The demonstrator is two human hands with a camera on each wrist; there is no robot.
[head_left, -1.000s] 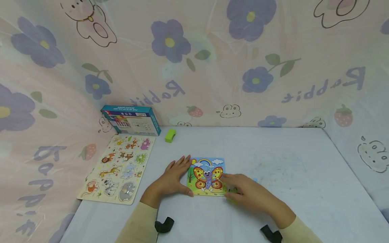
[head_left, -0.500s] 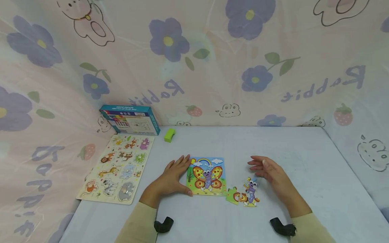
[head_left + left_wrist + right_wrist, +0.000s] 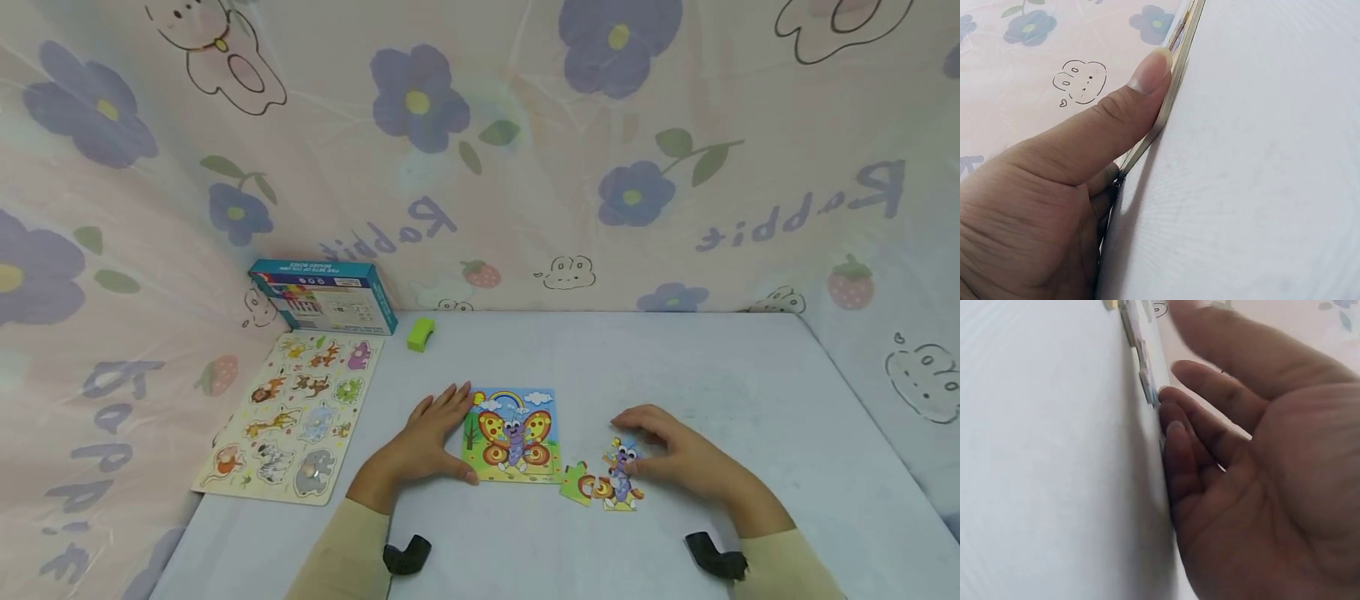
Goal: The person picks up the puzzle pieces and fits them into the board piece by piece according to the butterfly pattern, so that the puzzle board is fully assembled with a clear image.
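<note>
A square butterfly puzzle board [image 3: 513,435] lies flat at the middle of the table. My left hand [image 3: 417,450] rests at its left side, thumb against the near left corner and fairly straight fingers along the left edge. In the left wrist view, the thumb [image 3: 1150,72] touches the board's edge. Right of the board lie loose puzzle pieces: a green one [image 3: 575,485] and a joined group with a purple butterfly body [image 3: 621,483]. My right hand [image 3: 686,458] hovers around that group's right side, thumb and fingers apart; whether the thumb touches it, I cannot tell.
An animal peg puzzle [image 3: 292,417] lies at the table's left. Behind it stands a blue-edged box [image 3: 326,300], with a green block [image 3: 421,334] beside it. A patterned curtain [image 3: 510,192] hangs along the back and sides.
My right hand has left the board's right edge and moved right to the loose pieces, uncovering them; its thumb has lowered toward the purple body. My left hand stays put.
</note>
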